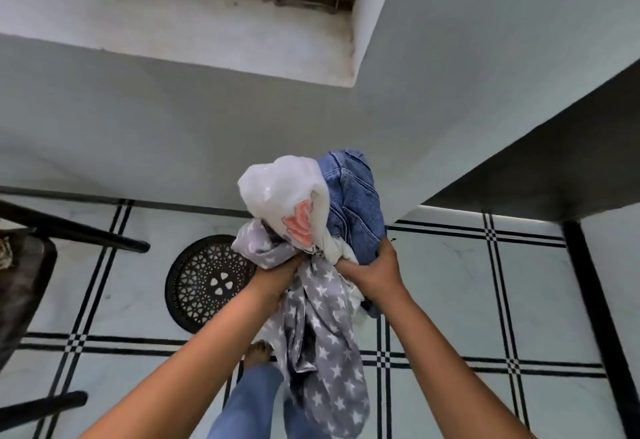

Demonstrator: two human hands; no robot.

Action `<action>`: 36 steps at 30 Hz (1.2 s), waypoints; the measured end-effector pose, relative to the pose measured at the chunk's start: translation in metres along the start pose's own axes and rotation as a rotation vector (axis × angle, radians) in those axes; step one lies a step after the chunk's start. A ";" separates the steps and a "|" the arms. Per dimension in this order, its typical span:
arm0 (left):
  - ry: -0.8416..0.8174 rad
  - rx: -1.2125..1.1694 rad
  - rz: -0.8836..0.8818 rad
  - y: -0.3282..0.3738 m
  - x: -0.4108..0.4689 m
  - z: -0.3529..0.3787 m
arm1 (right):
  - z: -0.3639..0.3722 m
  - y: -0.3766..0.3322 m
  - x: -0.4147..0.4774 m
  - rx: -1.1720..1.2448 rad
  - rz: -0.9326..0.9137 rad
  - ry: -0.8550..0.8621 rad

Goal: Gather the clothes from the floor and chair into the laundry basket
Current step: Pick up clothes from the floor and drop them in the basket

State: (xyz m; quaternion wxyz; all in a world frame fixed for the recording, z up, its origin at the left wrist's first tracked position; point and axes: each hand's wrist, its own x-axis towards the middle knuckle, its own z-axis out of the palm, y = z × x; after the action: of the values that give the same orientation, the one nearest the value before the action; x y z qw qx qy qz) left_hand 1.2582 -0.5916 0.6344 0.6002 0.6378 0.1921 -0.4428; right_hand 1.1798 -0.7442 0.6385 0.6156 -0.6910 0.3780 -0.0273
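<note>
Both hands hold one bundle of clothes in front of me, above the tiled floor. A white garment with a pink print tops the bundle, blue denim lies at its right, and a grey cloth with white stars hangs down below. My left hand grips the bundle from the left. My right hand grips it from the right, under the denim. A round black perforated laundry basket stands on the floor just left of the bundle, partly hidden by my left arm.
A dark chair stands at the left edge. A dark table with a black leg fills the right side. A grey wall and window ledge lie ahead. My bare foot and jeans show below.
</note>
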 end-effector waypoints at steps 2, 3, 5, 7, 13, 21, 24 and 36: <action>0.050 0.010 0.064 -0.019 0.028 0.003 | 0.005 0.034 0.026 -0.010 0.016 0.046; 0.062 0.039 0.063 -0.032 0.046 0.003 | 0.009 0.055 0.040 -0.008 0.022 0.066; 0.027 0.070 0.034 -0.057 0.076 0.002 | 0.018 0.095 0.064 0.036 0.047 0.112; 0.031 0.127 -0.009 -0.093 0.114 -0.007 | 0.025 0.141 0.089 0.039 0.070 0.163; 0.580 0.580 -0.202 -0.237 0.189 -0.022 | 0.007 0.287 0.136 -0.513 0.183 -0.164; 0.466 0.019 -0.209 -0.327 0.203 -0.012 | -0.073 0.359 0.149 -0.436 0.164 0.085; 0.443 -0.037 -0.241 -0.325 0.198 -0.009 | -0.085 0.373 0.163 -0.164 0.404 -0.094; 0.476 0.055 -0.376 -0.359 0.160 -0.004 | -0.066 0.370 0.111 0.243 0.621 0.068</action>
State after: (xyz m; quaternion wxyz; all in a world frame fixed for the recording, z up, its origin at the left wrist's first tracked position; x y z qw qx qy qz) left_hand 1.0660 -0.5602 0.2924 0.4284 0.6931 0.4296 -0.3893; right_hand 1.0450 -0.8442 0.2840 0.6594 -0.4630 0.5848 0.0939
